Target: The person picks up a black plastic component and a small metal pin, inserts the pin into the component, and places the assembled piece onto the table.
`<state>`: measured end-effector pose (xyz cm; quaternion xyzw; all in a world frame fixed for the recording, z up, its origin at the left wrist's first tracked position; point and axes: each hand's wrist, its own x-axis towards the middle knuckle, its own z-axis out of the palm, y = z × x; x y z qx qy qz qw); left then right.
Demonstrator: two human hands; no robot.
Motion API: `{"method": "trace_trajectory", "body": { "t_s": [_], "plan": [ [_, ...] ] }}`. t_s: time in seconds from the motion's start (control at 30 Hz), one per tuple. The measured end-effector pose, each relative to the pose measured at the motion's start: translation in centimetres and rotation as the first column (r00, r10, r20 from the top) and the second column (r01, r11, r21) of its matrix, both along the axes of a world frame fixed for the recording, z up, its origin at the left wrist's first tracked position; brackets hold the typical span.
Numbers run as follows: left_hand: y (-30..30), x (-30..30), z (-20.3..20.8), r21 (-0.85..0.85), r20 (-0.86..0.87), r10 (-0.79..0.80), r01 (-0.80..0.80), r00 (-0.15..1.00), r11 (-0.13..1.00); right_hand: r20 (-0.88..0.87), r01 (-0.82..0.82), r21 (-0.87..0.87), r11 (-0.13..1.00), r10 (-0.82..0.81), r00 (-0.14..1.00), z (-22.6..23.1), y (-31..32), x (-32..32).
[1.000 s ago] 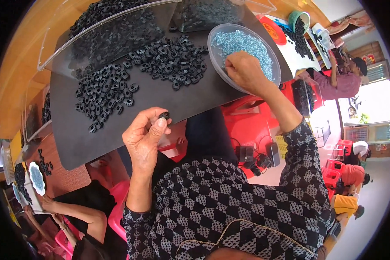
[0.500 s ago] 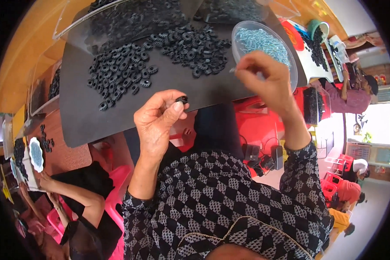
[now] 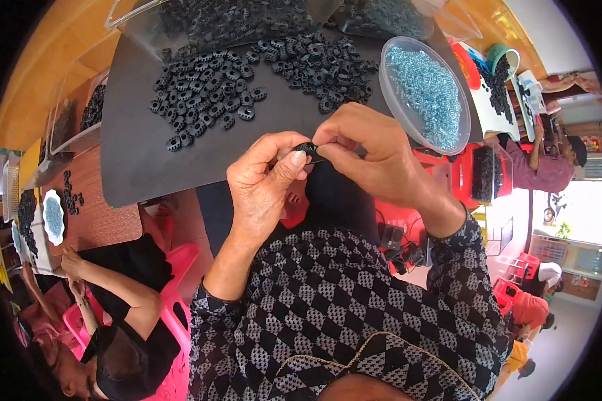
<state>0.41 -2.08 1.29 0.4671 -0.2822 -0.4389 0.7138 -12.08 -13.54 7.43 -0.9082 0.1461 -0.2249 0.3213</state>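
Note:
Between thumb and fingers of my left hand (image 3: 264, 177) is a small black toothed plastic part (image 3: 306, 148), held just past the near edge of the dark tabletop (image 3: 247, 164). The fingertips of my right hand (image 3: 371, 150) are pinched together against the right side of this part; whatever they hold is hidden. Farther off on the tabletop lie two loose piles of similar black parts, a left pile (image 3: 207, 90) and a right pile (image 3: 324, 70). To the right, a clear round tub (image 3: 389, 100) holds many tiny pale-blue, shiny pieces (image 3: 428, 93).
Clear plastic bins (image 3: 134, 33) with more black parts stand along the far edge. At the left, a co-worker's arm (image 3: 124, 287) reaches toward a brown table (image 3: 110, 214) with a white scalloped dish (image 3: 54, 217). Red stools and other people are off to the right.
My right hand has come from above the tub, left and down, to meet the black part. My left hand has shifted slightly right with that part still in its fingers.

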Motion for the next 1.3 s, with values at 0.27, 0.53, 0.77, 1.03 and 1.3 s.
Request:
{"method": "trace_trajectory", "body": {
  "t_s": [0.27, 0.53, 0.77, 1.03, 1.3],
  "plan": [
    [0.2, 0.1, 0.0, -0.053, 0.026, -0.016, 0.017, 1.0, 0.998, -0.067, 0.073, 0.348, 0.935, -0.053, 0.996, 0.4, 0.7, 0.3],
    [0.3, -0.1, -0.7, -0.148, 0.151, -0.02, 0.042, 0.988, 0.988, -0.14, 0.154, 0.861, 0.485, -0.066, 0.988, -0.2, 0.4, -0.5],
    [0.1, 0.6, 0.0, -0.076, 0.041, -0.057, 0.06, 0.998, 0.995, -0.163, 0.224, 0.797, 0.561, -0.157, 0.974, -1.6, 0.1, -1.4],
    [-0.2, 1.1, -0.2, -0.017, 0.028, 0.028, -0.028, 0.999, 0.999, 0.076, 0.321, -0.329, 0.888, -0.314, 0.946, -2.3, -3.2, -1.4],
    [-0.2, 1.1, -0.7, -0.015, 0.005, 0.058, -0.058, 0.998, 0.998, 0.069, 0.161, -0.605, 0.78, -0.15, 0.986, -3.8, -4.9, 3.6]
  ]
}}
